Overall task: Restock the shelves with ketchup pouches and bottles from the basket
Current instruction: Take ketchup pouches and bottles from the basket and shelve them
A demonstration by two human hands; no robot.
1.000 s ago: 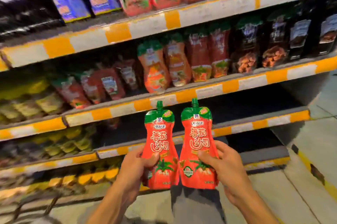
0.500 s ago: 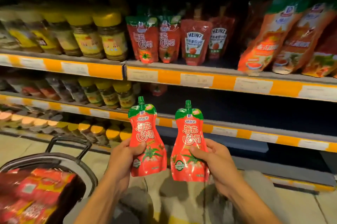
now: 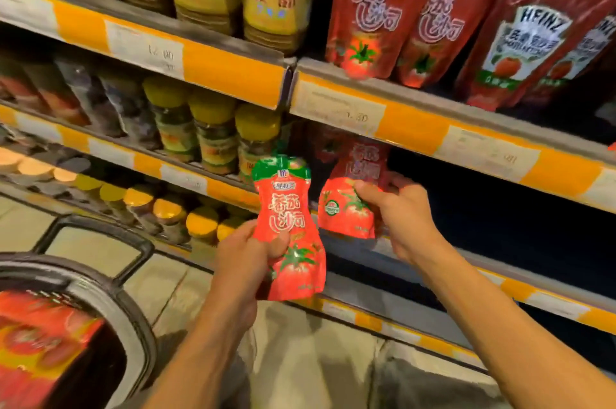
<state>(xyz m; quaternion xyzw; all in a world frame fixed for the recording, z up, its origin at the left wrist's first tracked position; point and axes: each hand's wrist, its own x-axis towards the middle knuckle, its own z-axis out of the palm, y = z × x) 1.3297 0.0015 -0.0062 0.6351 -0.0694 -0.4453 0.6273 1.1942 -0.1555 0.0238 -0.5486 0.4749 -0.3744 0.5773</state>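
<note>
My left hand (image 3: 248,262) grips a red ketchup pouch with a green top (image 3: 290,225), held upright in front of the shelves. My right hand (image 3: 400,218) pinches a second red ketchup pouch (image 3: 346,205) and holds it inside the dark shelf bay under the orange-and-white price rail (image 3: 410,128); its top is in shadow. More matching red pouches (image 3: 373,8) and Heinz pouches (image 3: 526,38) stand on the shelf above. The basket (image 3: 110,295) sits at the lower left with red ketchup packs (image 3: 43,338) inside.
Yellow-lidded jars (image 3: 213,132) fill the shelves to the left on several levels. The shelf bay to the right of my right hand is dark (image 3: 500,225). The basket's handle (image 3: 100,228) stands up over the tiled floor.
The view has moved closer to the shelves. My right hand has pushed its pouch forward into the lower shelf bay, while my left hand still holds its pouch in front.
</note>
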